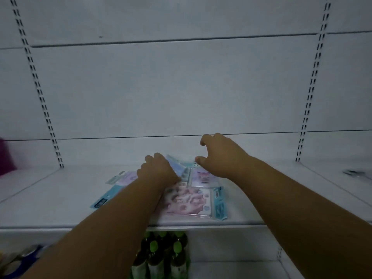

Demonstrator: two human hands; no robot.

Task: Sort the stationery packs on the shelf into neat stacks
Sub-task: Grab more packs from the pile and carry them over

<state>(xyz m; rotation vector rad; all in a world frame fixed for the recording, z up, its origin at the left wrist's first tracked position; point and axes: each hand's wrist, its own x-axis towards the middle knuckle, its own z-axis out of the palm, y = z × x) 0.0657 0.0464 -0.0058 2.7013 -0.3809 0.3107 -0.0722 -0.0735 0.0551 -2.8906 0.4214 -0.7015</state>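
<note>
Two bare arms reach over the front edge of a white shelf (60,198). Lots of open room lies on the shelf to the left and to the right of the packs (187,200), and the back wall behind them is bare. The packs sit in a loose pile in the middle of the shelf, near its front edge.

On the far left, something pink (6,156) sits at the edge of the view. It is too blurry to name.

The left hand (158,168) lies on the back left part of the pile, palm down, fingers curled. I cannot tell if its grip pinches a pack or just presses on it.

About four packs show, pink and blue ones, lying on top of each other at odd angles. The count is not sure, for the arms hide some.

The right hand (219,156) hangs above the back of the pile, palm down. Its grip is spread, thumb and fingers apart and bent, with nothing in it.

Below the shelf stand some bottles (161,256) with green caps, about six.
</note>
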